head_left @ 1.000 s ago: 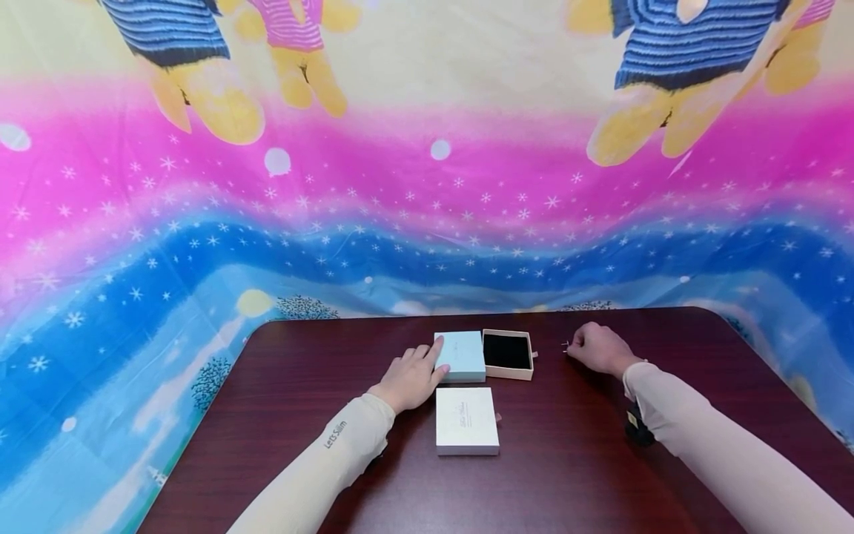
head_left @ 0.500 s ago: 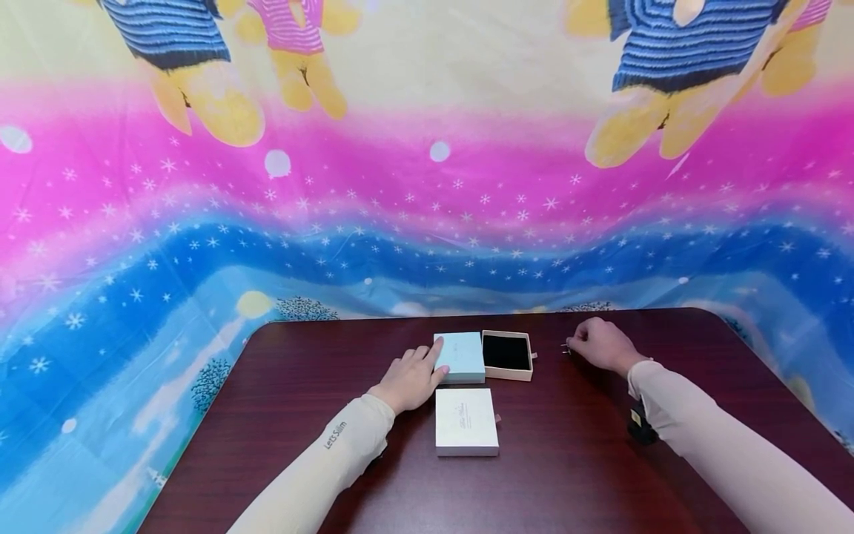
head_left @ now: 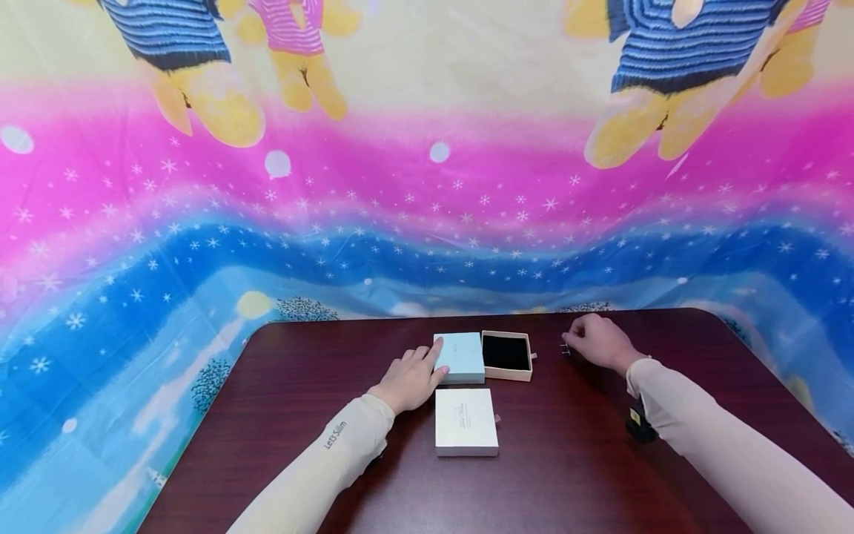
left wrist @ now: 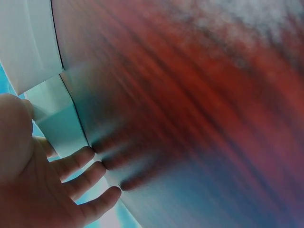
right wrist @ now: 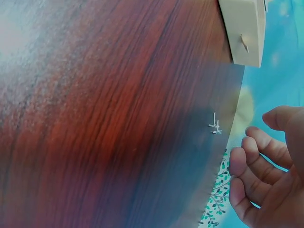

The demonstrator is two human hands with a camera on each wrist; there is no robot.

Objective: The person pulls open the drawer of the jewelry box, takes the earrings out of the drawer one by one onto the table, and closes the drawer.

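My left hand (head_left: pixel 408 380) rests with spread fingers at the left side of a pale blue box (head_left: pixel 462 356), its index finger and thumb on the box. That box (left wrist: pixel 61 116) shows beyond the left hand (left wrist: pixel 52 175) in the left wrist view. My right hand (head_left: pixel 603 343) is near the table's back edge, beside two small silvery pieces (head_left: pixel 565 350). The right wrist view shows this hand (right wrist: pixel 266 171) with loosely bent fingers, thumb apart from them, nothing between; the small pieces (right wrist: pixel 216 127) lie on the table.
An open cream box (head_left: pixel 532 367) with a black lining touches the blue box's right side. A white box (head_left: pixel 466 421) with a small tab on its right lies nearer. Behind the dark wood table (head_left: pixel 560 475) hangs a colourful printed cloth (head_left: pixel 400 185).
My right hand first shifted slightly back from the small pieces and then a little to the left. The left hand and the boxes have stayed put.
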